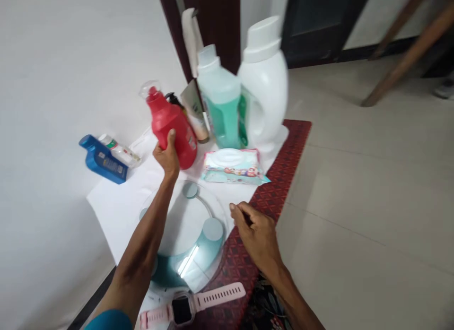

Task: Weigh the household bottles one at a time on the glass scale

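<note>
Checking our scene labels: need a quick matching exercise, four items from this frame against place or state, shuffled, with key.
Things:
1. red plastic bottle
2. blue plastic bottle
3. pink-strapped square watch
4. round white-and-teal glass scale

Place or state:
A. partly hidden behind the left forearm
B. nearest the picture's bottom edge
C. gripped by the left hand
D. leftmost bottle

Pairs: 1-C, 2-D, 3-B, 4-A

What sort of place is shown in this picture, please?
It is probably a room in a home, though I cannot tell which room. A round glass bathroom scale, a pack of wet wipes and a smartwatch with a pink strap lie close together.
</note>
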Action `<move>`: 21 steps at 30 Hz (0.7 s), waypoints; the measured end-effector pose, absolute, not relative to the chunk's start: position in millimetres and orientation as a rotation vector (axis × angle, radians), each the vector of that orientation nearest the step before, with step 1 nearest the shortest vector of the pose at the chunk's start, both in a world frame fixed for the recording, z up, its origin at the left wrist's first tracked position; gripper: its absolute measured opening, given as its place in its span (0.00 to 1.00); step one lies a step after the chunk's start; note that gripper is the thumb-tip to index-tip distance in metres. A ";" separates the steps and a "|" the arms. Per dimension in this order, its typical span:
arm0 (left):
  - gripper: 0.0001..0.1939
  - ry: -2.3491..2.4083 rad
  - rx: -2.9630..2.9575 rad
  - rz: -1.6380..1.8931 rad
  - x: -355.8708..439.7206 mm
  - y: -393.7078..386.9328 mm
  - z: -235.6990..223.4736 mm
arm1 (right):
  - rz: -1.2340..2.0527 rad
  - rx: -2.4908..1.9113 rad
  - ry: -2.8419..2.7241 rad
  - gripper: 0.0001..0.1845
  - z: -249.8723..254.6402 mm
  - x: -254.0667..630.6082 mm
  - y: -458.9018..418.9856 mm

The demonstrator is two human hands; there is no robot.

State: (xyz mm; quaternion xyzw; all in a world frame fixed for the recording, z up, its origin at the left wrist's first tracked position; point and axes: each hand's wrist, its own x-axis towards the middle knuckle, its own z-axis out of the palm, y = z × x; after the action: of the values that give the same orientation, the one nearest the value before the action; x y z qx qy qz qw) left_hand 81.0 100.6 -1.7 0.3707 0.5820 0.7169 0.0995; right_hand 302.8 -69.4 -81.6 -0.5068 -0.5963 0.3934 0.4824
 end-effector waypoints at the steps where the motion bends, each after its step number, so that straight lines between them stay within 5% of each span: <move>1: 0.31 1.715 1.129 2.075 80.0 97.8 -3.6 | 0.946 -1.253 -1.464 0.28 -82.7 303.4 -70.1; 7: 0.25 1.778 1.442 1.849 26.2 60.2 -4.1 | 0.918 -1.316 -1.502 0.29 -84.9 307.2 -70.7; 11: 0.19 2.354 1.261 1.902 -50.3 14.4 7.2 | 0.895 -1.346 -1.526 0.30 -84.2 307.5 -70.6; 15: 0.28 2.804 0.870 1.929 -127.3 -13.9 21.1 | 0.906 -1.391 -1.525 0.30 -83.8 305.8 -69.5; 21: 0.23 2.682 0.870 1.722 -184.5 2.6 20.2 | 0.879 -1.447 -1.517 0.30 -80.7 302.6 -67.8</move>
State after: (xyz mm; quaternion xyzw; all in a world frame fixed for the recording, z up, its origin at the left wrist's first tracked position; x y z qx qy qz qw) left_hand -184.5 2.6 20.2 0.2626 0.8091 0.5195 -0.0812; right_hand 302.6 -67.8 -80.7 -0.5775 -0.6053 0.3507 0.4207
